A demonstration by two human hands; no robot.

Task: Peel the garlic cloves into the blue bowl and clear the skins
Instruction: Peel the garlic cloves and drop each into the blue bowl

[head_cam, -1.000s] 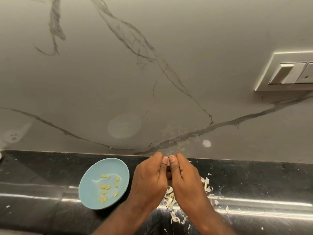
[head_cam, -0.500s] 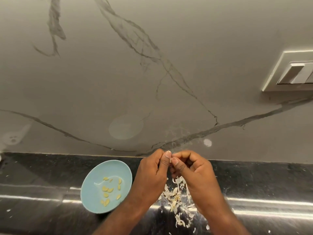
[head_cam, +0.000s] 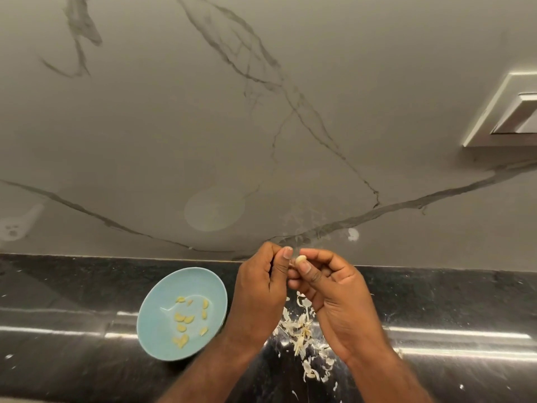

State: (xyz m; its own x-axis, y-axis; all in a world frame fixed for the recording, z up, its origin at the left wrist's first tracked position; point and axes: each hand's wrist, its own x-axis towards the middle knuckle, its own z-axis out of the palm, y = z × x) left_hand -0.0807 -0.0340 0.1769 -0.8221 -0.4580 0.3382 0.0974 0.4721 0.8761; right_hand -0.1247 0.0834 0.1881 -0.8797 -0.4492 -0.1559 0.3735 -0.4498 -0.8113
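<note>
A pale garlic clove (head_cam: 300,259) sits pinched between thumb and fingers of my right hand (head_cam: 334,289), raised above the black counter. My left hand (head_cam: 261,289) is right beside it, thumb and curled fingers drawn together next to the clove; whether it holds a bit of skin I cannot tell. The blue bowl (head_cam: 157,330) stands on the counter left of my left wrist, with several peeled yellowish cloves (head_cam: 186,321) inside. A heap of white garlic skins (head_cam: 302,335) lies on the counter under and between my hands.
The black glossy counter (head_cam: 72,301) runs across the lower view and meets a grey marble-veined wall (head_cam: 261,126). A white switch plate (head_cam: 511,112) is mounted on the wall at the far right. Small skin flecks are scattered over the counter.
My hands, pressed thumb to thumb a second ago, have drawn slightly apart. The right hand has turned and the clove now shows at its fingertips. More of the skin heap is visible.
</note>
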